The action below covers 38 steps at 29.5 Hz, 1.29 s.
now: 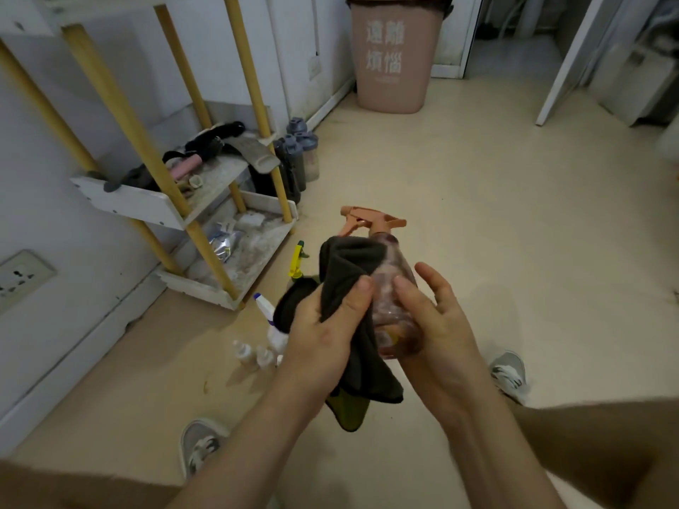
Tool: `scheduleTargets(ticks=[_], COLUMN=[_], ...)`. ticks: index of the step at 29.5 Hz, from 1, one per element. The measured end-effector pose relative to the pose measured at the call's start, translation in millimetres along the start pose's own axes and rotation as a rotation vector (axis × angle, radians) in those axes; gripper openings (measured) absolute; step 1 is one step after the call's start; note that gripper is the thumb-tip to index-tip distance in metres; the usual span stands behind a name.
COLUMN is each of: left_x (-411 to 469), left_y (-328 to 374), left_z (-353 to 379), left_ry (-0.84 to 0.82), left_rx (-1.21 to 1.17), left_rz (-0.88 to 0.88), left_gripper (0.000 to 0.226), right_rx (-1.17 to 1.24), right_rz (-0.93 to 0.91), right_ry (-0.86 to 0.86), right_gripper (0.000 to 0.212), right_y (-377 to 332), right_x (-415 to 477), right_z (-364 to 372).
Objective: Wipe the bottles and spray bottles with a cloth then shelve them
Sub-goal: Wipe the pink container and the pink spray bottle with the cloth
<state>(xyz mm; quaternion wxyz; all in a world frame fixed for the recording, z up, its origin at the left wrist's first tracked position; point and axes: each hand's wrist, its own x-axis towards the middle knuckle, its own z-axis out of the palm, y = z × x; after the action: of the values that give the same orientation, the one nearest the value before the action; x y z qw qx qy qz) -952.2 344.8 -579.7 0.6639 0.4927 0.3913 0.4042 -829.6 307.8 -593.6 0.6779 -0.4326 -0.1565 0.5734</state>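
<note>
I hold a pinkish translucent spray bottle [391, 288] with an orange trigger head in front of me, above the floor. My right hand [433, 325] grips its lower body from the right. My left hand [327, 325] grips a dark cloth [349, 273] and presses it against the bottle's left side. The cloth drapes over the bottle's shoulder and hangs below my hands. On the floor beneath stand a yellow-green spray bottle [297, 260], a white spray bottle [270, 321] and small white bottles [253, 354].
A white shelf rack with yellow posts [172, 200] stands at the left wall, its shelves cluttered. Grey-capped bottles [299, 156] stand beside it. A pink bin [395, 56] is at the far wall. My shoes [200, 446] rest on the beige floor.
</note>
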Motion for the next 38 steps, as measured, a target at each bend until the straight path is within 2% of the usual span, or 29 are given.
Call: scheduleTargets(ticks=[1,3,5,8,11,14,16,18,20,22,24,25,27,28,30,32,33,35,37,38], left_x=[0,1,3,10,16,11,10,13,18,21,23,24,26,27,29,28,27,26,25,25], left_y=[-2,-2,3,7,6,1,-7,-10,-12,-12,-9,-7,2,7,13,14,14,15,17,17], left_z=[0,-2,-5,-4,-1,4,4,2,-4,-11,-15,-18,-27,-34,-46,-52,-52,-48,-41,-37], left_ry=[-0.002,-0.038,-0.043,0.103,0.197,0.129,0.092,0.184,0.288,0.295,0.231,0.194,0.088,0.008,-0.182,-0.376,-0.438,-0.427,-0.243,-0.133], left_rx=[-0.006,-0.06,-0.144,-0.154,-0.023,0.077,0.17,0.195,0.245,0.317,0.318,0.287,0.234,0.215,0.151,0.082,0.062,0.046,0.037,0.051], left_rz=[-0.049,-0.185,-0.255,-0.191,-0.088,-0.015,0.046,0.055,0.071,0.094,0.11,0.099,0.078,0.069,0.042,0.015,0.008,0.009,-0.001,-0.001], left_gripper=[0.037,0.053,0.053,0.042,0.037,0.022,0.039,0.041,0.03,0.018,0.015,0.016,0.017,0.02,0.033,0.039,0.041,0.038,0.019,0.007], right_rx=[-0.063,-0.279,-0.448,-0.67,-0.911,-1.03,-1.072,-1.111,-1.174,-1.037,-0.835,-0.855,-1.004,-1.036,-0.958,-0.795,-0.723,-0.63,-0.615,-0.685], right_rz=[-0.026,-0.105,-0.147,-0.18,-0.273,-0.436,-0.529,-0.49,-0.383,-0.318,-0.322,-0.362,-0.336,-0.248,-0.089,-0.012,-0.002,-0.018,-0.047,-0.084], right_ry=[-0.044,-0.163,-0.262,-0.338,-0.28,-0.159,-0.122,-0.168,-0.283,-0.282,-0.049,0.078,0.169,0.127,-0.049,-0.27,-0.328,-0.335,-0.356,-0.394], right_gripper=[0.087,0.084,0.082,0.086,0.09,0.081,0.073,0.069,0.064,0.049,0.032,0.035,0.068,0.084,0.093,0.078,0.066,0.048,0.043,0.048], right_y=[-2,-9,-17,-22,-13,10,24,26,21,21,22,19,6,-5,-23,-27,-24,-15,-1,4], right_x=[0,-2,-5,-11,-10,-10,-10,-8,-3,1,4,5,7,8,13,17,16,10,3,1], right_z=[-2,-5,-5,-1,1,5,6,2,-3,-5,-6,-10,-22,-26,-30,-26,-23,-14,-8,-5])
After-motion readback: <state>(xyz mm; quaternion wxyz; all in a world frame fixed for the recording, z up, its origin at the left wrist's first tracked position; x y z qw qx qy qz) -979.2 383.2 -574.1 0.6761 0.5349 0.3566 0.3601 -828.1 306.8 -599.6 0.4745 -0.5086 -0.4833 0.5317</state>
